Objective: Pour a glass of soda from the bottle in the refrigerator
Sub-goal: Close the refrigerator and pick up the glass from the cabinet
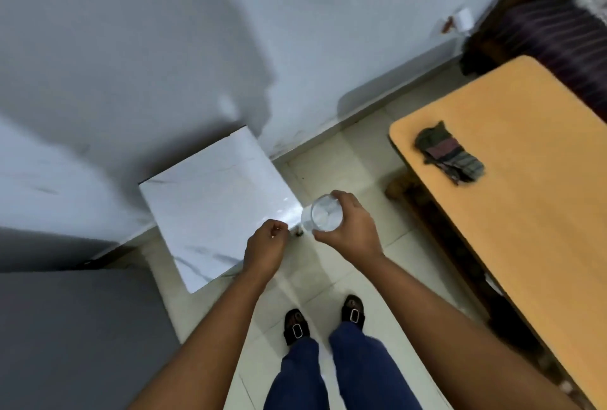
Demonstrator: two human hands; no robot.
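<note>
My right hand (353, 227) grips a clear empty drinking glass (323, 214) upright, seen from above, just off the right corner of a small white marble-topped table (210, 199). My left hand (266, 245) hangs over that table's front right edge with its fingers curled closed and nothing visible in them. A grey refrigerator top (72, 327) fills the lower left. No soda bottle is in view.
A wooden orange table (525, 179) stands to the right with a folded dark cloth (450, 156) on it. Behind it is a dark sofa (558, 32). A pale wall (164, 32) runs behind the small table. My feet in black sandals stand on light floor tiles (345, 153).
</note>
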